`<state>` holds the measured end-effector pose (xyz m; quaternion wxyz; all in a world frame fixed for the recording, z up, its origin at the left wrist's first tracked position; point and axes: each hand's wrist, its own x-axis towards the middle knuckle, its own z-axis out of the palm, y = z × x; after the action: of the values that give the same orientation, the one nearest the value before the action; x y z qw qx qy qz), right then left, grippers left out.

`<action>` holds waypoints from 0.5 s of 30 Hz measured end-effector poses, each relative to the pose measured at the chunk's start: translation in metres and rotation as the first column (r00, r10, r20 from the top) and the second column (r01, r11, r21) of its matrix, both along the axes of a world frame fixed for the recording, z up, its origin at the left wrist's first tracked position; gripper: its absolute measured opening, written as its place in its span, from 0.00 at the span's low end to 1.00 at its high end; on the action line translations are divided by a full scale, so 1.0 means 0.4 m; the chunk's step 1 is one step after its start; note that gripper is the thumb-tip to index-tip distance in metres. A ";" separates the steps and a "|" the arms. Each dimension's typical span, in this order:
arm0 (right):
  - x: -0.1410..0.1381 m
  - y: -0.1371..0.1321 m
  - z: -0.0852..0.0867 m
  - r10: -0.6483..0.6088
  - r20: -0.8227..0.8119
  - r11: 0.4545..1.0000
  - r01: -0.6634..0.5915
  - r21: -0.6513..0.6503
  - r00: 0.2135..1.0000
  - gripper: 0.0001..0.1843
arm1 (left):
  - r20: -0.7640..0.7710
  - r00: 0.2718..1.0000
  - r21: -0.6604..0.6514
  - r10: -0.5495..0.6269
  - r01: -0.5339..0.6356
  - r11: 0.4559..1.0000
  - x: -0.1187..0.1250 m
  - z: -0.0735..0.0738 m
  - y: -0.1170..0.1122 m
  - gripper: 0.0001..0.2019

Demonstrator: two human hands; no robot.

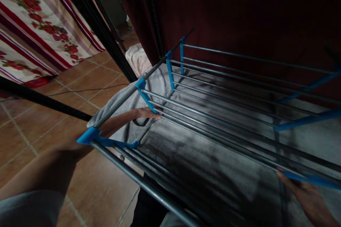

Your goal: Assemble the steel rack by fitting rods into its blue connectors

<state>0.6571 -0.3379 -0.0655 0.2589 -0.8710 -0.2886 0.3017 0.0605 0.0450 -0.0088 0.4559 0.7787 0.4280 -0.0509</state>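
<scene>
A shoe rack (186, 106) of grey metal tubes with blue plastic brackets lies over a grey blanket (207, 134). My left hand (149, 112) reaches under the side tube and grips the rack by a blue bracket (146, 97) and the tube ends there. At the lower right, my right hand (303, 191) is closed on another blue bracket (317, 180) at the opposite end of the tubes. Part of each hand's fingers is hidden behind the rack. A nearer blue bracket (106, 140) sits above my left forearm.
Black metal frame bars (50, 99) cross at the left. Beyond them are a tiled floor (77, 85) with a thin cable and a flowered curtain (34, 25). A dark red curtain (239, 14) hangs behind the rack. A striped cloth (138, 60) lies at the blanket's far corner.
</scene>
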 end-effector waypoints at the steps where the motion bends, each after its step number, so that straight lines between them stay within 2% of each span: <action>1: 0.001 -0.001 -0.003 -0.001 -0.006 1.000 0.001 0.006 1.000 0.15 | 0.007 1.000 0.003 0.000 0.000 1.000 0.000 -0.001 -0.001 0.30; 6: -0.016 0.005 0.008 0.005 -0.033 1.000 -0.004 0.024 0.999 0.14 | 0.008 1.000 0.018 0.026 -0.026 0.999 -0.006 -0.016 0.001 0.32; 8: -0.025 0.012 0.016 0.039 -0.047 0.997 -0.036 0.069 0.998 0.14 | 0.010 1.000 0.013 0.024 -0.024 1.000 -0.008 -0.019 0.005 0.32; 12: -0.031 0.025 0.024 0.115 -0.041 0.984 -0.108 0.143 0.993 0.21 | -0.001 1.000 0.022 -0.017 0.017 1.000 -0.009 -0.010 0.013 0.33; 15: -0.027 0.028 0.022 0.104 -0.037 0.983 -0.097 0.156 0.994 0.22 | 0.019 0.999 0.014 -0.043 0.042 0.999 -0.014 0.002 0.010 0.33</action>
<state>0.6462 -0.3266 -0.0567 0.3163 -0.8259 -0.3487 0.3104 0.0551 0.0490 -0.0079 0.4534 0.7911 0.4074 -0.0503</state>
